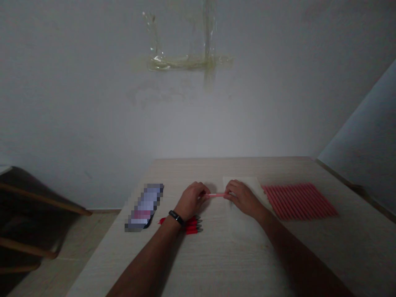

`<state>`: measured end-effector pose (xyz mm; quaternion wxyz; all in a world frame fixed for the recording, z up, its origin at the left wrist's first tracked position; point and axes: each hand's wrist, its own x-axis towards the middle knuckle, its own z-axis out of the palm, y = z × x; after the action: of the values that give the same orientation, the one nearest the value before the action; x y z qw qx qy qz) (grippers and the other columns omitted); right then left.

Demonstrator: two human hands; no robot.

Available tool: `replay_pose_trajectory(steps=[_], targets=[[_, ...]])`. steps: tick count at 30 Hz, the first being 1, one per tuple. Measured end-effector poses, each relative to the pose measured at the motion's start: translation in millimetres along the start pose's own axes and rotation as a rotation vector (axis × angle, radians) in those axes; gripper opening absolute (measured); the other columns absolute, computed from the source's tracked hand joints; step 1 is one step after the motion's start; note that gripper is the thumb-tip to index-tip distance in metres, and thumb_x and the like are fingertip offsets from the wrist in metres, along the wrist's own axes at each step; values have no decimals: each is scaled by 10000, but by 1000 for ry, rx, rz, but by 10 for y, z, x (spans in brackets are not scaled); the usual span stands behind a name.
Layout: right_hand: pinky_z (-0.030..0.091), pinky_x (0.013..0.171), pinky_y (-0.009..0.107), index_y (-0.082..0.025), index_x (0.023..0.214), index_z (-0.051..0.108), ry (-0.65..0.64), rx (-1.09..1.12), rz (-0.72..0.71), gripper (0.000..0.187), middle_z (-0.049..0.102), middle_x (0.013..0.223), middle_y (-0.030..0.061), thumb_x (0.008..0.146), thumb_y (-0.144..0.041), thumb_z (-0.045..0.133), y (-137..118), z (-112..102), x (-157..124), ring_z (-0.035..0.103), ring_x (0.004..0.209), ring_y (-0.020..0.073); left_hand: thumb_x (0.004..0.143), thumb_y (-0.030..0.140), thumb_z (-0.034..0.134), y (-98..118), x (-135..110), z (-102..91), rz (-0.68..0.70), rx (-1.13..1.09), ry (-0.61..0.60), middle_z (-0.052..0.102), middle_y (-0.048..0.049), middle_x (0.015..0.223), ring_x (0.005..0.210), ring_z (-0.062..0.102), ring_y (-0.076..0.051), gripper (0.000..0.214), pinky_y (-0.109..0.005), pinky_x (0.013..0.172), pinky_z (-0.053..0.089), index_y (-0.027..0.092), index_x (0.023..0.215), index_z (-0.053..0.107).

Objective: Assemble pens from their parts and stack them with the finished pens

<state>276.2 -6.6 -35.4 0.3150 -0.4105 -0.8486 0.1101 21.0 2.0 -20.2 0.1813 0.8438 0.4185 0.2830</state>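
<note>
A thin pink stick (218, 195), shaped like a pencil, is held level between my two hands above the table. My left hand (193, 198) pinches its left end, and my right hand (239, 196) pinches the right end. Fingers cover both ends, so I cannot make out their shape. Under my left wrist lie several red pens (193, 227) with grey tips, partly hidden by the forearm. Beneath my right hand is a pale, thin sheet or bag (244, 229). To its right, many similar pink sticks (300, 201) lie side by side in a slanted row.
A phone (145, 208) with a blurred-out screen lies at the table's left side. The wooden-look table (213, 264) reaches back to a grey wall (262, 103) with yellowed tape (182, 64) on it. Wooden furniture legs (27, 247) stand on the floor at left.
</note>
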Motion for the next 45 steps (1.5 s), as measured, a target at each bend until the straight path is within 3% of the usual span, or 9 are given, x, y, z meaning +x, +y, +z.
replay_pose_trajectory(steps=[5,10,13,16,21,25,35,45], targets=[[427,798,326,-194,827,642,44,26,22,167,624,888,37,915,-327,690,3,-12,5,565,875,198,870,230,688,1,0,10,5,21,-3,622,-45,845,788,539,-185,63,-286,715,384,185,913,685],[453,773,311,-204,839,657,185,255,76,178,618,883,33,899,-365,703,-51,-27,29,590,859,186,852,225,693,35,-1,32,3,0,-11,638,-52,865,803,557,-188,78,-293,736,403,191,918,715],[457,747,302,-208,910,671,232,349,99,169,630,904,36,909,-377,681,-79,-24,35,600,855,183,856,302,697,48,-8,53,-4,-116,-7,639,-49,861,800,567,-182,121,-283,718,412,190,895,722],[461,752,302,-210,1011,669,252,399,147,187,644,940,44,950,-377,611,-89,-19,28,604,854,177,861,379,688,50,4,67,-115,-324,48,622,-16,744,679,541,-152,206,-265,644,396,175,887,698],[480,798,306,-225,1142,682,144,434,103,260,642,985,53,957,-389,602,-109,-18,6,609,883,176,785,391,756,60,48,69,-277,-795,192,650,-21,712,668,575,-148,263,-262,643,430,150,788,652],[495,815,316,-258,1280,652,68,443,44,355,638,981,52,958,-399,606,-153,-12,0,602,850,169,752,345,792,66,44,107,-350,-981,281,648,-18,717,682,577,-141,247,-258,656,444,142,790,657],[501,755,294,-304,1481,464,-27,508,29,541,651,1089,56,962,-378,600,-187,78,-10,569,828,148,735,329,819,94,50,194,-422,-1160,318,664,-14,778,766,607,-138,268,-269,738,464,147,780,628],[505,771,302,-292,1467,488,-26,520,53,534,660,1076,58,954,-375,611,-173,51,-8,574,826,149,733,339,818,105,51,200,-419,-1151,324,666,-17,789,775,613,-139,274,-268,745,468,147,775,628]])
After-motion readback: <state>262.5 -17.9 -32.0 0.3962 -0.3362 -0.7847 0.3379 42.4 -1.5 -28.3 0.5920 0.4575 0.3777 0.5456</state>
